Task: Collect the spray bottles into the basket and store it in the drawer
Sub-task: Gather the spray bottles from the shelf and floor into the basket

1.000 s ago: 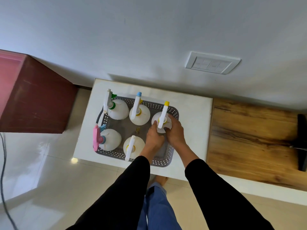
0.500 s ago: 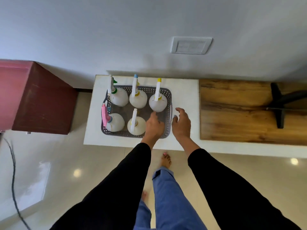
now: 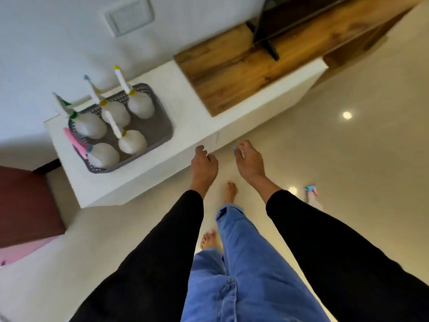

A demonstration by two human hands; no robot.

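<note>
A grey perforated basket (image 3: pixel 165 126) stands on the white cabinet top (image 3: pixel 190 112) at the left, holding several white spray bottles with coloured nozzles, such as the yellow-tipped one (image 3: pixel 139 103) and the pink-triggered one (image 3: pixel 102 154). My left hand (image 3: pixel 204 166) and my right hand (image 3: pixel 249 162) hang over the floor in front of the cabinet, apart from the basket, fingers loosely curled and holding nothing. Another spray bottle (image 3: pixel 313 197) with a blue and pink head lies on the floor to the right, beside my right sleeve.
A wooden top (image 3: pixel 236 63) with a black stand (image 3: pixel 267 40) adjoins the white cabinet on the right. A dark red cabinet (image 3: pixel 25 205) stands at the left. My bare feet (image 3: pixel 229 191) stand on the glossy cream floor. A wall switch plate (image 3: pixel 128 16) sits above.
My hands have left the basket and pulled back off the cabinet. The view has swung right and tilted, bringing the floor and the bottle lying on it into sight.
</note>
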